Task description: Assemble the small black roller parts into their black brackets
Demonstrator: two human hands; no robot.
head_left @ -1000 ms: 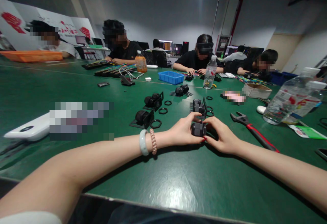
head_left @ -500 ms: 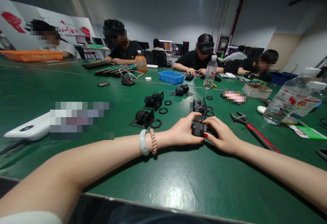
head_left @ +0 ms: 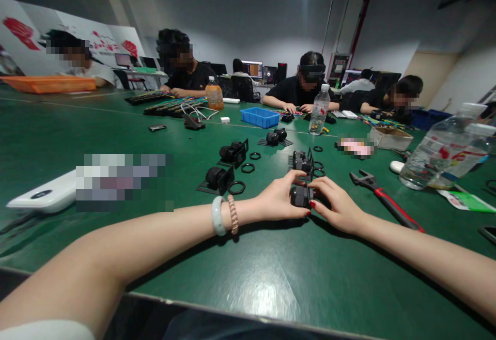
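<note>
Between both my hands, on the green table (head_left: 232, 257), is a black ribbed fitting (head_left: 300, 197). My left hand (head_left: 281, 195) grips it from the left, thumb and forefinger around it. From the right, the fingertips of my right hand (head_left: 335, 204) close on its other end. Just behind it stands another black fitting on a bracket (head_left: 302, 161), with black ring nuts (head_left: 318, 166) beside it. To the left are more fittings on brackets (head_left: 219, 179) and a ring nut (head_left: 236, 188). An adjustable wrench (head_left: 383, 198) with red-black handle lies right of my right hand.
Plastic bottles (head_left: 430, 149) and a cardboard box (head_left: 391, 137) stand at the right. A blue tray (head_left: 259, 118) and an orange bottle (head_left: 214, 95) are farther back. A white device (head_left: 50, 192) lies left. Several people sit across the table.
</note>
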